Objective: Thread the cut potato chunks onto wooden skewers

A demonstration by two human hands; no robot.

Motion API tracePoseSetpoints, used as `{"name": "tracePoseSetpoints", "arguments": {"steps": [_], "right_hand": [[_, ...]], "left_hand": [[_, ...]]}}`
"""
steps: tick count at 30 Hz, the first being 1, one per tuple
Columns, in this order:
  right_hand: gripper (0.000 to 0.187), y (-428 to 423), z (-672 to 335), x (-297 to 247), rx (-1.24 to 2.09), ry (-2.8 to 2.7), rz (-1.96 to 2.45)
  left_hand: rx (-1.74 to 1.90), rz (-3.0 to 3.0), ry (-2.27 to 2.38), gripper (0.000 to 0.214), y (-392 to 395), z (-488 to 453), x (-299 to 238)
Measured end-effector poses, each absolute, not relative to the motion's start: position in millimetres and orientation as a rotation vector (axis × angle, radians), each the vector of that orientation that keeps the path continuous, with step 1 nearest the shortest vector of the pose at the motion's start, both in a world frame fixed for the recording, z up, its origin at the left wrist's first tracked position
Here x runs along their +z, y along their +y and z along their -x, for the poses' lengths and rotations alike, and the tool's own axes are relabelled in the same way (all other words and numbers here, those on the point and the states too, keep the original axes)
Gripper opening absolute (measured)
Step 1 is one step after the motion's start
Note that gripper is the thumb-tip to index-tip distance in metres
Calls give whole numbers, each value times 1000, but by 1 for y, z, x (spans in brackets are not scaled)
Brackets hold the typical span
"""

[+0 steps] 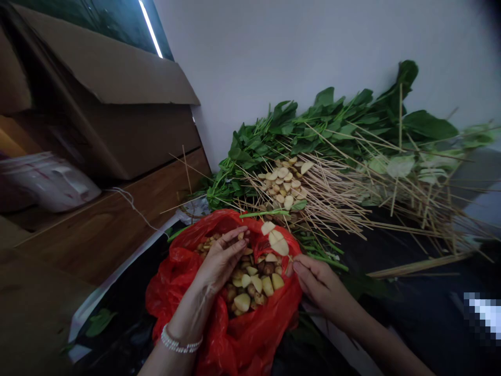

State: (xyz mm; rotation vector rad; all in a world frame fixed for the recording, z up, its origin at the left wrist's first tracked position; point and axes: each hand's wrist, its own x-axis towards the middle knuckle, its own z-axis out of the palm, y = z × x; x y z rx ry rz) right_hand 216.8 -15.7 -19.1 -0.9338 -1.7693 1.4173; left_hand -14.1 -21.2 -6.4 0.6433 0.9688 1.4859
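A red plastic bag gapes open in front of me, filled with cut potato pieces. Over its opening, my left hand has its fingers closed on what looks like a small potato piece. At the bag's right rim, my right hand pinches the lower end of a thin wooden skewer. Potato slices are threaded on that skewer, above the bag. Most of the skewer is hidden by the slices.
Beyond the bag, skewered potato slices lie heaped on many bamboo skewers. Leafy green stems are piled along the wall, with pale leaves at right. A cardboard box and a white tub stand left.
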Motion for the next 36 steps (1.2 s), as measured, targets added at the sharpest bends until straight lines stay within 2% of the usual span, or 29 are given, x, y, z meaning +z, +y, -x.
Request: {"name": "tracePoseSetpoints", "arguments": {"steps": [10, 18, 36], "right_hand": [[35, -24, -210, -22, 1381, -1915, 904], [30, -28, -207, -33, 1310, -2030, 874], [29, -27, -207, -30, 1295, -2077, 899]], "left_hand": [[1581, -555, 958, 4, -18, 14, -8], [1629, -461, 970, 14, -16, 16, -7], [1607, -495, 1015, 15, -16, 16, -9]]}}
